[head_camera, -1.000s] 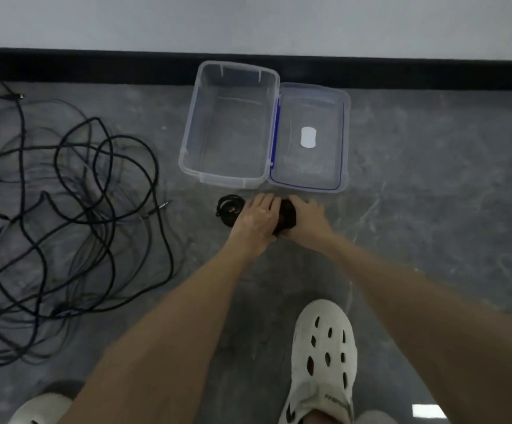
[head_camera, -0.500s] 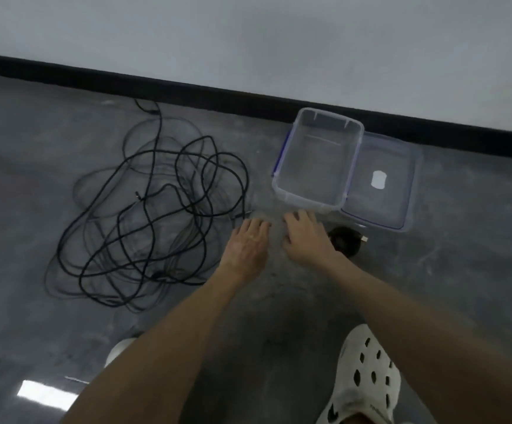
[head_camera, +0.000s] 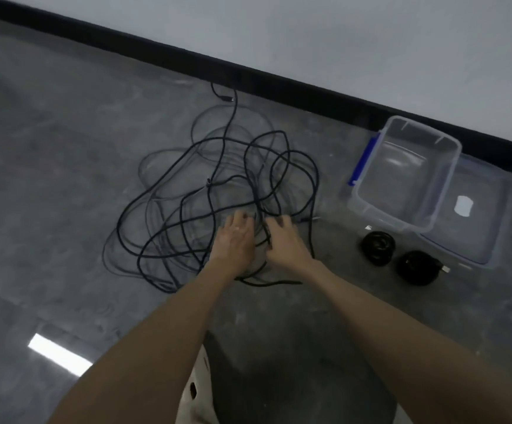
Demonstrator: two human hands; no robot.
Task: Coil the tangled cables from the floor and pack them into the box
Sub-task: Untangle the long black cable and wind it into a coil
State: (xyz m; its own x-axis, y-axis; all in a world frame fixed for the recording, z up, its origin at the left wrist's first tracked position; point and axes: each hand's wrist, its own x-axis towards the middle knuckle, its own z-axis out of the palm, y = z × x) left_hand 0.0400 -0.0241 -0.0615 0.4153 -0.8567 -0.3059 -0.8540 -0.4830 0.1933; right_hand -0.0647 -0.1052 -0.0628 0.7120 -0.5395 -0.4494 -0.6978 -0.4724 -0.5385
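A tangle of black cables (head_camera: 187, 197) sprawls over the grey floor at centre. My left hand (head_camera: 236, 238) and my right hand (head_camera: 283, 240) hover side by side over its right edge, fingers spread, touching or just above the strands; blur hides whether either grips one. A clear plastic box (head_camera: 368, 206) with a blue latch sits at the right, its lid (head_camera: 468, 237) lying open beside it. Two coiled black cables lie on the floor in front of the box, one (head_camera: 377, 246) to the left of the other (head_camera: 416, 267).
A black skirting board (head_camera: 157, 47) runs along the wall behind the cables and box. My white perforated shoe (head_camera: 195, 390) shows at the bottom centre. A bright reflection (head_camera: 59, 354) marks the floor at lower left.
My hands left the coiled cable by the box and moved left onto the tangle. The view swung left, so the box now sits at the right.
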